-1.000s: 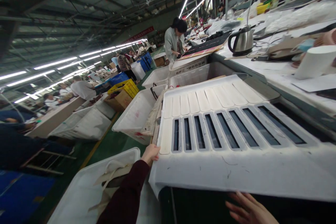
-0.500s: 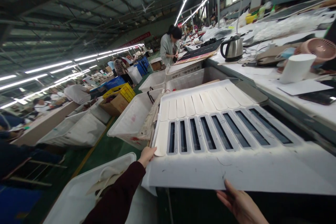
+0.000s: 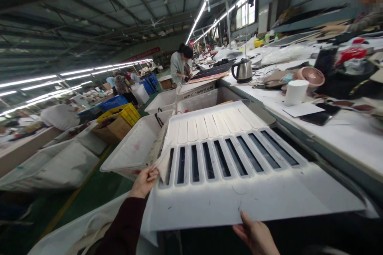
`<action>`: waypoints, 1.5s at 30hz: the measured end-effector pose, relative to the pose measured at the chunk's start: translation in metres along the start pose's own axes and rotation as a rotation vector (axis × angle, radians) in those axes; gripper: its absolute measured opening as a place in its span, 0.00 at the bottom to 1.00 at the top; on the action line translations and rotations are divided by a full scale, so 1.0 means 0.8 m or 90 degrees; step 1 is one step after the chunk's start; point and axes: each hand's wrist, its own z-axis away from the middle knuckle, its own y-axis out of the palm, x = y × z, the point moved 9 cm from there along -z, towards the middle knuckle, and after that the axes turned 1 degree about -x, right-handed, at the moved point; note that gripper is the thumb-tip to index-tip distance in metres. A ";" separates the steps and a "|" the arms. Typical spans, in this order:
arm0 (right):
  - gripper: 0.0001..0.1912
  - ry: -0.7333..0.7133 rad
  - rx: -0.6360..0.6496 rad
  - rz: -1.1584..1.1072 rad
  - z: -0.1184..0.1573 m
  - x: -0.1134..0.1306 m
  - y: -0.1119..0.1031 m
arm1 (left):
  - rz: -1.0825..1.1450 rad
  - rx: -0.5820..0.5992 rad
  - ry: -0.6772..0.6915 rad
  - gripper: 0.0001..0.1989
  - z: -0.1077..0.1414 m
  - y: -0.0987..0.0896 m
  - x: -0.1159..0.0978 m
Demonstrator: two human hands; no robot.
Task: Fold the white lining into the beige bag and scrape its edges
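My left hand [image 3: 144,182] pinches the lower end of a cream strip [image 3: 163,166] at the left edge of a white sheet [image 3: 206,203]. The strip is bent up, partly baring a dark slot beneath it. Several more dark slots [image 3: 223,158] with grey-white borders run in a row to the right. Beyond them, a row of cream strips [image 3: 212,126] lies flat on the sheet. At the sheet's near edge, my right hand [image 3: 257,234] is closed on the border, thumb on top and fingers below.
White plastic bins [image 3: 131,139] stand left of the sheet and behind it. On the right, a long worktable [image 3: 344,135] carries a steel kettle [image 3: 243,71], a white roll [image 3: 296,92], a pink fan [image 3: 311,76] and a phone. A person [image 3: 180,63] stands farther back.
My left hand has lifted the lower end of the left cream strip, which lay flat before; a slot now shows under it. The right hand stays at the near edge. The view has shifted right.
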 end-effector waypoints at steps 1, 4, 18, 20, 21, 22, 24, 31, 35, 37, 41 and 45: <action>0.25 0.001 -0.003 0.001 -0.002 -0.001 -0.002 | 0.043 0.013 0.033 0.16 0.013 0.005 -0.022; 0.20 -0.001 0.002 0.016 -0.010 -0.008 -0.004 | 0.142 0.051 0.135 0.17 0.059 0.022 -0.086; 0.47 -0.594 0.067 0.206 0.292 0.261 0.072 | -0.562 0.416 0.673 0.05 0.314 0.346 0.095; 0.52 -0.609 -0.042 0.236 0.314 0.286 0.027 | -0.496 0.496 0.771 0.09 0.368 0.387 0.125; 0.53 -0.609 -0.107 0.253 0.324 0.296 0.000 | -0.465 0.519 0.806 0.11 0.391 0.403 0.135; 0.53 -0.608 -0.167 0.269 0.334 0.304 -0.027 | -0.439 0.540 0.836 0.12 0.411 0.418 0.143; 0.50 -0.605 -0.229 0.287 0.358 0.315 -0.075 | -0.391 0.604 0.871 0.15 0.448 0.444 0.156; 0.49 -0.768 -0.283 0.311 0.484 0.347 -0.192 | -0.247 1.026 0.648 0.42 0.546 0.493 0.193; 0.49 -0.860 -0.404 0.449 0.553 0.345 -0.243 | -0.223 0.804 0.472 0.17 0.479 0.507 0.211; 0.48 -0.875 -0.409 0.471 0.569 0.337 -0.261 | -0.271 0.669 0.326 0.15 0.427 0.511 0.249; 0.47 -0.854 -0.395 0.494 0.568 0.319 -0.282 | -0.270 0.636 -0.023 0.24 0.381 0.524 0.359; 0.46 -0.813 -0.417 0.543 0.549 0.308 -0.289 | -0.308 0.659 -0.251 0.30 0.403 0.524 0.440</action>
